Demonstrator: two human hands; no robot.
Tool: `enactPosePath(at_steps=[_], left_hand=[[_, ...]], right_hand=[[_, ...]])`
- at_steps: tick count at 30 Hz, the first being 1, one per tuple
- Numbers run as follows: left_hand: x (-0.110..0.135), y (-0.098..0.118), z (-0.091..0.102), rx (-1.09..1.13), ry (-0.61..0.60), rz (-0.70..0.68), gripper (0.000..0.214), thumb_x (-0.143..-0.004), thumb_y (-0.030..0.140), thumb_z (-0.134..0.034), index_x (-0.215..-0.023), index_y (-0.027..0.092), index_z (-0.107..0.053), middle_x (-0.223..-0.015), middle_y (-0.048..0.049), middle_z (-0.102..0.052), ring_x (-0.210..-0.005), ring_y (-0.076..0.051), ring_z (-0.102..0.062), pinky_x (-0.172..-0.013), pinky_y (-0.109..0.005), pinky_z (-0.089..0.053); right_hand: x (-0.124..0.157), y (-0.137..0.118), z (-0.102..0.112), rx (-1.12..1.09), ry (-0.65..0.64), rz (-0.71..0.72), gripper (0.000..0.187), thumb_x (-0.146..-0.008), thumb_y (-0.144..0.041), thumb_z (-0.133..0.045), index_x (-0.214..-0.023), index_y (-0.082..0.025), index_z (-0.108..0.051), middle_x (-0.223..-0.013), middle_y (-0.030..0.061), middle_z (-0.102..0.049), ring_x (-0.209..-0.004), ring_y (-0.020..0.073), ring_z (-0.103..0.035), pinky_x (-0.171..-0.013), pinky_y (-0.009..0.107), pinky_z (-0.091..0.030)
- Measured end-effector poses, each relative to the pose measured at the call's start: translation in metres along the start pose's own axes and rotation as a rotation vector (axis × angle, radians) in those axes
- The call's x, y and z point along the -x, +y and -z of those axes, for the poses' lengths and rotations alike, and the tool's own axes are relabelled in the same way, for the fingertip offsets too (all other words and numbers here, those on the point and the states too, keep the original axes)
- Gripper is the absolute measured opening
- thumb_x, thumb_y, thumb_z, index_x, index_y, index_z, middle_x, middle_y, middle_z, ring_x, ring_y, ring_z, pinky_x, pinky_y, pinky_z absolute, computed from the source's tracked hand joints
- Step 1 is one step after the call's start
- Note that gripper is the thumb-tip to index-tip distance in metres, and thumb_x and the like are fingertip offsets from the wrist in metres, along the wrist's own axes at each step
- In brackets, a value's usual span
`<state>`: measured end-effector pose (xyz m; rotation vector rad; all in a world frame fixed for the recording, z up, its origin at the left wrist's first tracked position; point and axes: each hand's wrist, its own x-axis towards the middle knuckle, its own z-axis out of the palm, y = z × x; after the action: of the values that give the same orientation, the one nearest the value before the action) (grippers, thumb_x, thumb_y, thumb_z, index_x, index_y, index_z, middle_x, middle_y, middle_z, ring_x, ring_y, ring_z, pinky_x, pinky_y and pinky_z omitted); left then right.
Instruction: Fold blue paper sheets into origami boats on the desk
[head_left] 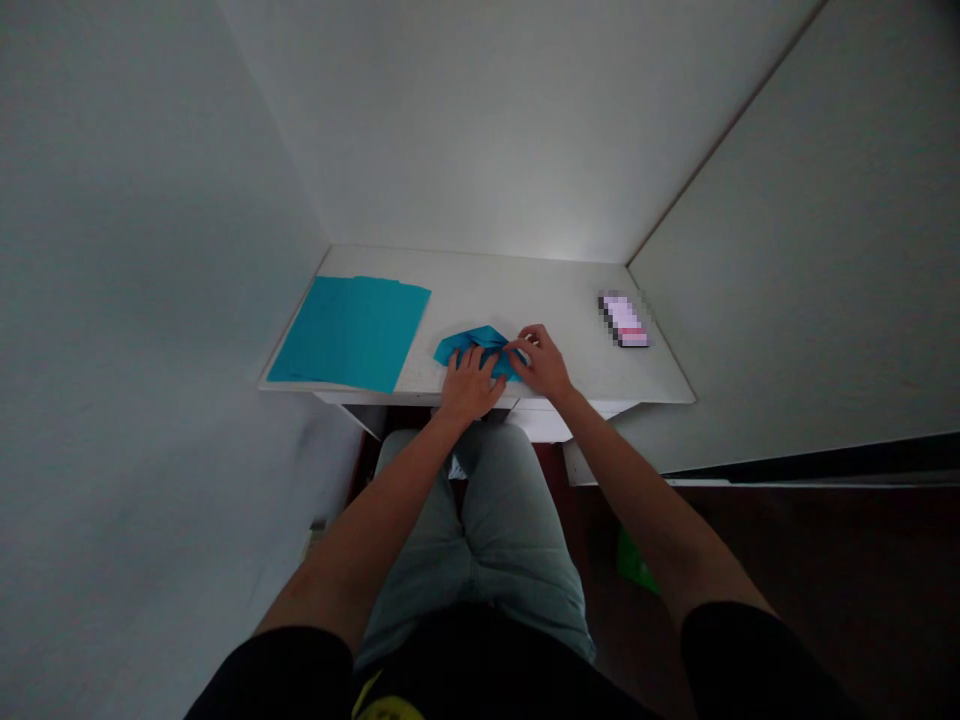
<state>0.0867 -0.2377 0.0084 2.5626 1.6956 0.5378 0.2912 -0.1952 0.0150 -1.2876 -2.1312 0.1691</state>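
Note:
A folded piece of blue paper (487, 337) lies on the white desk near its front edge, with raised flaps and creases. My left hand (470, 386) rests on the paper's near side, fingers spread and pressing down from above. At the paper's right end, my right hand (541, 362) has its thumb and index finger pinched on a flap, the other fingers curled. Part of the paper is hidden under both hands.
A stack of flat blue sheets (352, 330) covers the left of the desk (480, 272), slightly overhanging the front edge. A phone (625, 320) with a blurred screen lies at the right. Walls border the desk at left, back and right.

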Motion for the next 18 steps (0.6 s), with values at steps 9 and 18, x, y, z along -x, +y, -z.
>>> enactPosePath(at_steps=[9, 18], left_hand=[[-0.001, -0.001, -0.003, 0.030, 0.019, -0.004, 0.051, -0.111, 0.045, -0.051, -0.155, 0.022, -0.064, -0.154, -0.0184, -0.063, -0.146, -0.038, -0.055, -0.130, -0.061, -0.035], [-0.001, -0.001, -0.001, 0.041, 0.027, -0.013, 0.049, -0.110, 0.044, -0.052, -0.150, 0.020, -0.067, -0.154, -0.0185, -0.064, -0.147, -0.037, -0.054, -0.130, -0.058, -0.035]], right_hand=[[-0.035, -0.038, 0.037, 0.647, -0.430, 0.236, 0.024, -0.100, -0.021, -0.064, -0.114, -0.011, -0.081, -0.134, 0.0235, -0.070, -0.115, 0.0364, -0.059, -0.093, 0.048, -0.041], [-0.045, -0.057, 0.042, 0.640, -0.436, 0.236, 0.021, -0.102, -0.016, -0.059, -0.109, -0.014, -0.078, -0.127, 0.0217, -0.073, -0.110, 0.0343, -0.062, -0.088, 0.045, -0.042]])
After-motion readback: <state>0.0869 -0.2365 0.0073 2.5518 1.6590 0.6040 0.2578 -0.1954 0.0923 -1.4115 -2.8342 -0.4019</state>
